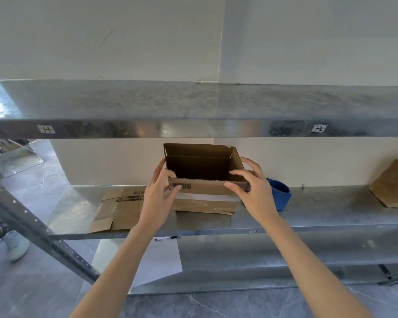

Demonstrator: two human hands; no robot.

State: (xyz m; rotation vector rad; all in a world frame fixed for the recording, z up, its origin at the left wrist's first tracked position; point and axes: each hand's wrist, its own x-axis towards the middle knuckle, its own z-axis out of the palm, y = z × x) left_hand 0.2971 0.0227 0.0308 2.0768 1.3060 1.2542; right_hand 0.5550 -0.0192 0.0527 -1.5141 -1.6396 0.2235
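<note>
On the middle shelf (319, 214) of a metal rack, flattened cardboard (117, 207) lies at nine o'clock from the work, its near edge out over the shelf lip. Just right of it, the left hand (157, 193) clamps the near left corner of the open box (205, 203), with the thumb on the front face by the barcode and the fingers round the side wall. The box stands upright on the shelf, roughly at its middle, top flaps open. The right hand (255, 191) grips the near right corner, thumb on the front and a finger hooked over the rim.

To move the box well, I would judge it best to lift evenly from both corners. The walls are thin and a one-sided pull would twist them. It should stay low enough to pass under the shelf above and clear of the things at either side.

Nothing shows inside the box, though its floor is in deep shadow. At three o'clock, just behind the right hand, a blue cup (282, 193) stands with its mouth up, and I cannot tell what it holds. Well apart at the far right, a brown carton (393, 184) is cut off by the frame, its contents unseen.
</note>
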